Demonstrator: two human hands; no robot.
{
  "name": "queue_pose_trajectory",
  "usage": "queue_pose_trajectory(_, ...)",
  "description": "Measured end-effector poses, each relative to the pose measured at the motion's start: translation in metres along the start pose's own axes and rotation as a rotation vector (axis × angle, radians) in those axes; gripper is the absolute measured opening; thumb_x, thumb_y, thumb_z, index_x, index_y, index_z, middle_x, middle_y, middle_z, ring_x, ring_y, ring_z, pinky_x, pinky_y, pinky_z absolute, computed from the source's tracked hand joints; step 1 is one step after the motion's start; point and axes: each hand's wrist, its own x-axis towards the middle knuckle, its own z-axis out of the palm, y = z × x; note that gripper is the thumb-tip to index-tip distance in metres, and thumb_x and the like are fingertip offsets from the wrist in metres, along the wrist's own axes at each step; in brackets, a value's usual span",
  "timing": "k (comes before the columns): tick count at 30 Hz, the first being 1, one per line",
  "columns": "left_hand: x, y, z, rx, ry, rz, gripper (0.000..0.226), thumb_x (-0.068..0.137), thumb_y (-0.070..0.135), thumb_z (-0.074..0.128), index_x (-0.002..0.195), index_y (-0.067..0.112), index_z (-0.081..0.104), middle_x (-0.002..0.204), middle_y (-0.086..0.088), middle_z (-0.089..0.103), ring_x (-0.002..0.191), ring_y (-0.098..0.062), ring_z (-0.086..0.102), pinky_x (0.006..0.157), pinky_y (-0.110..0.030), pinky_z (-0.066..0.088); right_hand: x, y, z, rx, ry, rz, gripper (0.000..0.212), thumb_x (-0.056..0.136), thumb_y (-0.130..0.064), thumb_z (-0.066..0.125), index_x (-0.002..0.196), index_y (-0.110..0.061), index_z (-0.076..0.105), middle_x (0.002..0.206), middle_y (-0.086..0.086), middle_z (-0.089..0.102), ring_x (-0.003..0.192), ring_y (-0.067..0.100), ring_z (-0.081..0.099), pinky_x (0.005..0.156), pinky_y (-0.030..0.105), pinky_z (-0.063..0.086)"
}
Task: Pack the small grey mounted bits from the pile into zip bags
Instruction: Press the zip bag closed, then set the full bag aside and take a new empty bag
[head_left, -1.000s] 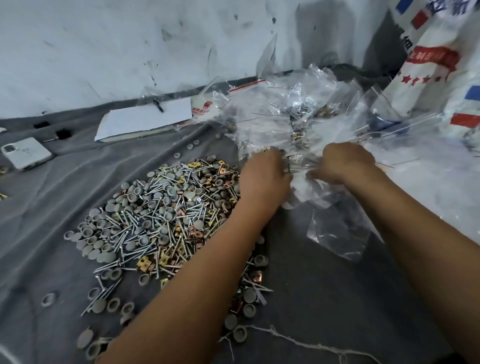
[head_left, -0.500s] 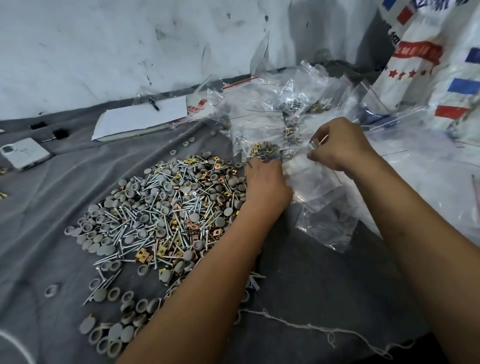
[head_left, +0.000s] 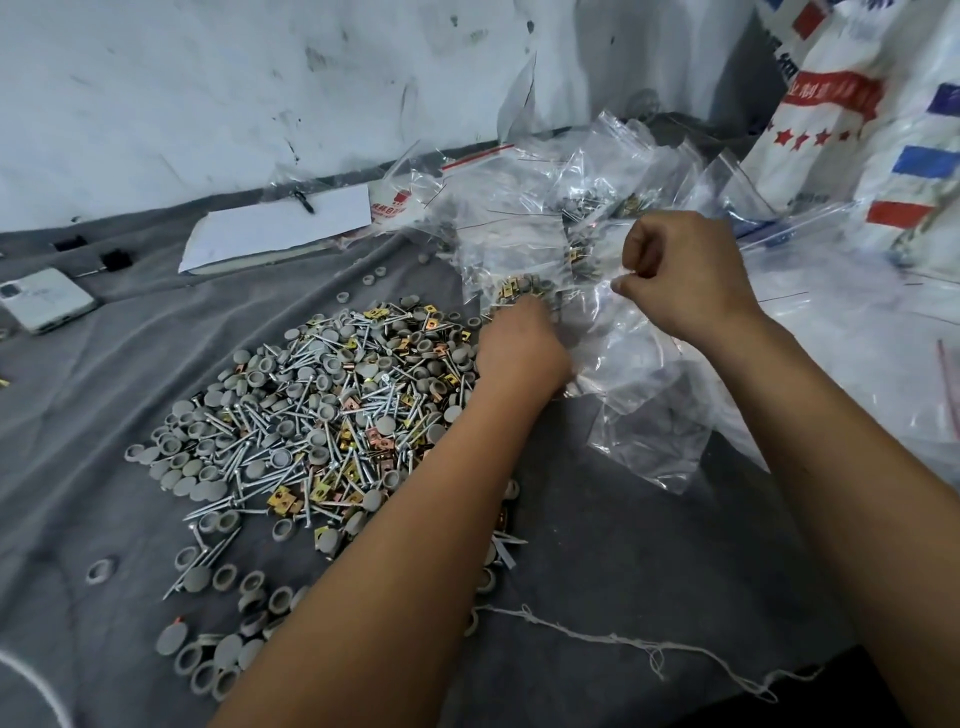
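slippery film, heavy little hardware

the right hand (head_left: 685, 275) is curled with thumb and fingertips pinching the thin edge of a clear zip bag (head_left: 613, 332) above the grey cloth (head_left: 597, 561). the left hand (head_left: 519, 348) is down at the bag's lower part, at the far edge of the pile (head_left: 311, 415); its fingers are hidden behind the knuckles and the film, so whether it grips the bag or only steadies it cannot be told.

the pile lies spread on the cloth to the left — grey round caps, silver shanks and yellow clips mixed together. a heap of filled bags (head_left: 571, 208) sits behind the hands, near the wall.

judging by looks, the bag is limp, light and slick; it will likely sag and fold unless held at the stiffer zip strip, both sides of the mouth. the bits seem hard, dense and not fragile, but small and prone to roll — better scooped in a loose handful than pinched singly, with the pointed shanks kept from piercing the film.
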Motion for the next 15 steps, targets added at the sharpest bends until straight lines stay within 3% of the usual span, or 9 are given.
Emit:
queue_pose_trajectory(2,-0.003,-0.002,-0.001,-0.014,0.076,0.017,0.026,0.093,0.014,0.066,0.117,0.007,0.057,0.112,-0.014,0.068,0.103,-0.036,0.065,0.076,-0.038,0.046,-0.001,-0.001,-0.003,0.015,0.018,0.006,0.027,0.079,-0.015,0.088,0.084,-0.024,0.064,0.074,-0.006,0.067,0.071,0.013,0.067,0.072,0.028,0.052)
queue_pose_trajectory(5,-0.009,-0.002,-0.002,-0.017,0.124,0.049,0.026,0.09,0.006,0.06,0.116,0.006,0.057,0.109,-0.015,0.068,0.102,-0.037,0.064,0.074,-0.038,0.044,-0.001,-0.005,-0.005,-0.073,0.032,-0.02,0.014,0.086,-0.021,0.082,0.084,-0.021,0.068,0.084,0.005,0.074,0.082,0.025,0.072,0.083,0.037,0.057)
queue_pose_trajectory(10,-0.012,0.0,-0.006,-0.078,0.153,0.045,0.038,0.088,0.012,0.069,0.122,0.006,0.053,0.121,-0.019,0.057,0.11,-0.038,0.056,0.086,-0.039,0.044,-0.005,-0.015,-0.008,-0.191,0.046,-0.079,0.012,0.09,-0.031,0.079,0.093,-0.019,0.079,0.108,0.01,0.074,0.105,0.032,0.065,0.093,0.038,0.051)
queue_pose_trajectory(12,-0.012,0.002,-0.013,-0.201,0.21,0.046,0.037,0.087,0.019,0.075,0.119,0.01,0.058,0.12,-0.014,0.06,0.108,-0.032,0.059,0.084,-0.036,0.047,-0.004,-0.022,-0.01,-0.1,0.072,-0.079,0.014,0.091,-0.032,0.078,0.088,-0.018,0.078,0.093,0.003,0.073,0.088,0.022,0.066,0.085,0.035,0.053)
queue_pose_trajectory(15,-0.017,0.003,-0.028,-0.379,0.345,0.064,0.026,0.09,0.027,0.076,0.111,0.014,0.066,0.111,-0.005,0.067,0.103,-0.021,0.063,0.089,-0.038,0.053,-0.002,-0.04,-0.013,0.215,0.062,0.006,0.024,0.092,-0.033,0.077,0.071,-0.023,0.07,0.068,-0.009,0.07,0.056,0.004,0.061,0.059,0.022,0.048)
